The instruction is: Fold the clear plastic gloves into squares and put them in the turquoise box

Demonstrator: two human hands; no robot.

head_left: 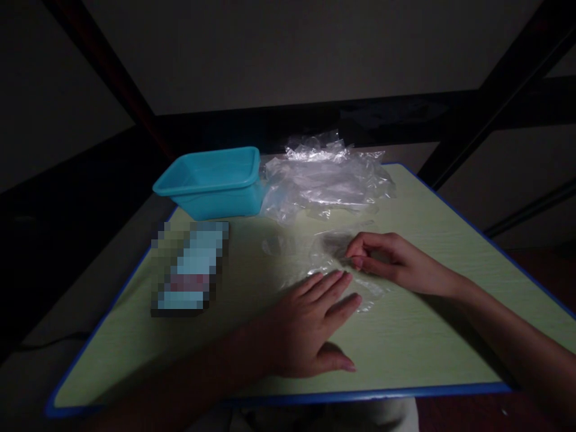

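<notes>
Clear, thin, crinkled plastic film (328, 249) lies near the middle of the pale green, blue-edged surface (427, 354), under and just beyond the hands. The left hand (308, 327) is palm down, fingers fanned and thumb apart, its fingertips over the film's near part. The right hand (396, 261) has thumb and forefinger pinched together on the film.

Pale green surface shows between the left hand and the near edge, and a broader stretch runs from the right wrist to the right edge. Both forearms reach in across the near side.

Left of the film, well apart from the hands, lies a flat, dark-edged rectangular object (193, 264), its face pixelated, close to the left edge. Behind it stands a turquoise rectangular plastic tub (220, 204), its rim reaching past the left edge in this view. Right beside the tub, a heap of shiny clear plastic bags (333, 180) spreads along the far edge.
</notes>
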